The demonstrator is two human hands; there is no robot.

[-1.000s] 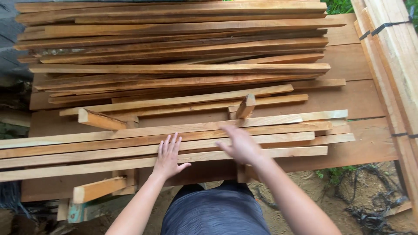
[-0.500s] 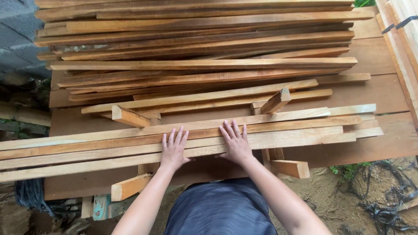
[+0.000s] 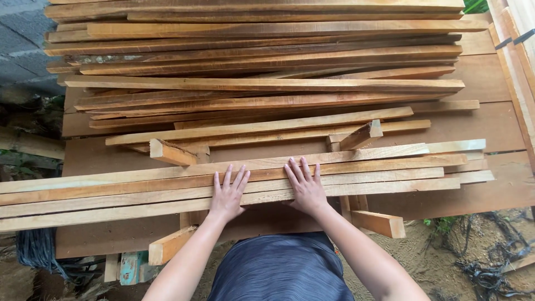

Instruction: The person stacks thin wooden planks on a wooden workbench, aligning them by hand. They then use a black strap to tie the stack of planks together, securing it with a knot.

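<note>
Both of my hands lie flat, fingers spread, on a row of long thin wooden slats [image 3: 122,192] laid side by side across short cross blocks. My left hand [image 3: 227,195] presses the nearest slats a little left of centre. My right hand [image 3: 305,188] rests palm down beside it, a hand's width to the right. Neither hand grips anything. The slats run left to right over a brown board tabletop [image 3: 490,195].
A big heap of more long slats [image 3: 262,61] fills the far half of the table. Short wood blocks [image 3: 170,151] [image 3: 361,135] [image 3: 380,223] [image 3: 170,245] prop the near row. Strapped timber [image 3: 515,50] stands at the right. Dirt ground and black cord [image 3: 490,267] lie below right; a grey wall [image 3: 22,44] is at the left.
My right hand came down from a raised, turned pose to lie flat beside the left. The view shifted, so the slats now sit lower and more to the right in frame.
</note>
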